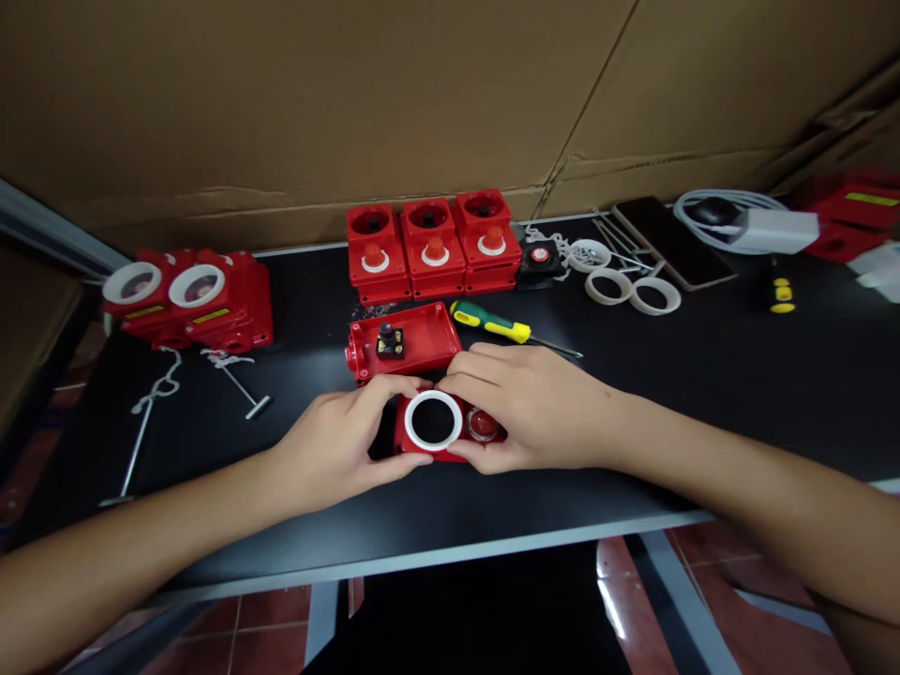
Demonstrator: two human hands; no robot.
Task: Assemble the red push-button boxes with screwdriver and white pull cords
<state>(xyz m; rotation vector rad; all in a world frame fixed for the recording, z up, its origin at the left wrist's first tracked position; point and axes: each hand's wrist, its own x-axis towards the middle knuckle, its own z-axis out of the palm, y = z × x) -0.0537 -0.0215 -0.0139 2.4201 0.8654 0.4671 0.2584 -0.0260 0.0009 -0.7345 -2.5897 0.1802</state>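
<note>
Between my two hands, low over the front of the black table, is a red housing cover (484,425) with a round red lens on its right part. A white ring (434,420) sits on its left part, dark inside. My left hand (344,433) grips the ring end, thumb at the near side and fingers at the far side. From the right, my right hand (531,403) is closed over the cover, its thumb by the ring and the lens. Just behind lies an open red box (428,339) holding a small black switch block (390,342). A green and yellow screwdriver (492,322) lies beside that box.
Several red housings (436,267) stand in a row at the back. Finished-looking red units (211,305) with white rings and T-handles (141,445) are at left. Loose white rings (653,295), a phone (671,239) and a charger with cable (770,230) lie at right.
</note>
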